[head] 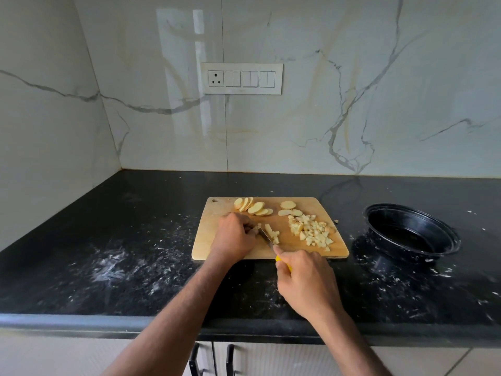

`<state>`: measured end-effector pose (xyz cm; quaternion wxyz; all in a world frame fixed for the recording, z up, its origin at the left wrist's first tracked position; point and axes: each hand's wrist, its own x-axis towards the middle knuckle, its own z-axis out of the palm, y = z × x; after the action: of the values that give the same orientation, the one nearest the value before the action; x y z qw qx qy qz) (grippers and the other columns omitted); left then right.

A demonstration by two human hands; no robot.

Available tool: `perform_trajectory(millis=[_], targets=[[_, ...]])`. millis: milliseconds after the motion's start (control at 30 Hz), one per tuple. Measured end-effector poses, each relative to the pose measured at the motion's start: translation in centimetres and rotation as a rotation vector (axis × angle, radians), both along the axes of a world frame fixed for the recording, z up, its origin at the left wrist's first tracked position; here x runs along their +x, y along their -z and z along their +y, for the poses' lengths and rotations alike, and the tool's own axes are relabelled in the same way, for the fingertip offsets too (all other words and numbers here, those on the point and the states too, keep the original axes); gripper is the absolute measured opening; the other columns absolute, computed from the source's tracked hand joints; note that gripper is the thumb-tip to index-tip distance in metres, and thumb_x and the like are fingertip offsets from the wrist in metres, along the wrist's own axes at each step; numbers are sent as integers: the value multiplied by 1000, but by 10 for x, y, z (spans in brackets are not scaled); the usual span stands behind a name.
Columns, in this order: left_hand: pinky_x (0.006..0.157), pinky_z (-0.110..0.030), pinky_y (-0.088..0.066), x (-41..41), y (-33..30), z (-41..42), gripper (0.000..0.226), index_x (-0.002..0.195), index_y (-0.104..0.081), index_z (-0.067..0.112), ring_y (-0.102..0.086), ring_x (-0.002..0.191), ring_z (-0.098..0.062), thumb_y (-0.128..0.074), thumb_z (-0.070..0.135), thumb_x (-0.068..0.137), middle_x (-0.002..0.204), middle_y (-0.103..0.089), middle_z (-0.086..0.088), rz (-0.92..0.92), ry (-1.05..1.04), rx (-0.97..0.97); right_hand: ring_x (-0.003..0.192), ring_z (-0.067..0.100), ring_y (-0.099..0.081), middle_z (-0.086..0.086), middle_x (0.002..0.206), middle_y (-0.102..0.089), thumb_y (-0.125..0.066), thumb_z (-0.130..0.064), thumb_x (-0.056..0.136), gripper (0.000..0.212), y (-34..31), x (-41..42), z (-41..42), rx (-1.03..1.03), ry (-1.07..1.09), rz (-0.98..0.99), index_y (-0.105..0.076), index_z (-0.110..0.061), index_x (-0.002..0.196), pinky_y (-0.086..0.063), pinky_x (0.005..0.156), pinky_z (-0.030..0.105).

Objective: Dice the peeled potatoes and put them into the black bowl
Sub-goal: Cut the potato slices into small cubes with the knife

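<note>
A wooden cutting board [214,240] lies on the black counter. Potato slices [253,207] fan out along its far edge, and a pile of diced potato [311,232] sits on its right side. My left hand [234,237] holds down potato strips [256,227] in the middle of the board. My right hand [305,280] grips a yellow-handled knife [267,237], whose blade rests among small cut pieces [272,233] just right of my left fingers. The black bowl [412,232] stands on the counter to the right of the board and looks empty.
The black counter [135,240] is smeared with white flecks left of the board and around the bowl. A marble wall with a switch plate [242,78] rises behind. The counter's front edge runs below my forearms, with cabinet handles [211,359] underneath.
</note>
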<state>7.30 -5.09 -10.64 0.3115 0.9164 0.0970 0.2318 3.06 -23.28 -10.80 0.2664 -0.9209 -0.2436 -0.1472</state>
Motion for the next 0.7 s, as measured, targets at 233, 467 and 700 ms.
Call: perform_trajectory(millis=[233,467,700], targets=[[71,2,-42,-6,-3,11,20,101,-81,19,-62,78,11,-73,6,87,94,-75,14,-58,84,-189,45,6,-49,-9,76,-74,-60,-29,96,36,-2,3,3,131,64,-47,-65,-29,131,-40,44,18],[63,-10,-50,-6,-4,12,14,86,-78,16,-66,72,1,-70,4,87,79,-74,10,-150,-1,-335,43,6,-39,-6,70,-71,-54,-33,98,40,-6,2,23,-2,31,-112,-59,-30,138,-20,43,10],[58,-8,-44,-7,-5,15,9,86,-72,12,-60,72,-7,-66,6,89,80,-69,3,-200,-73,-436,54,6,-58,-8,76,-72,-54,-28,97,41,-4,0,32,-135,23,-154,-59,-29,137,-42,46,16]])
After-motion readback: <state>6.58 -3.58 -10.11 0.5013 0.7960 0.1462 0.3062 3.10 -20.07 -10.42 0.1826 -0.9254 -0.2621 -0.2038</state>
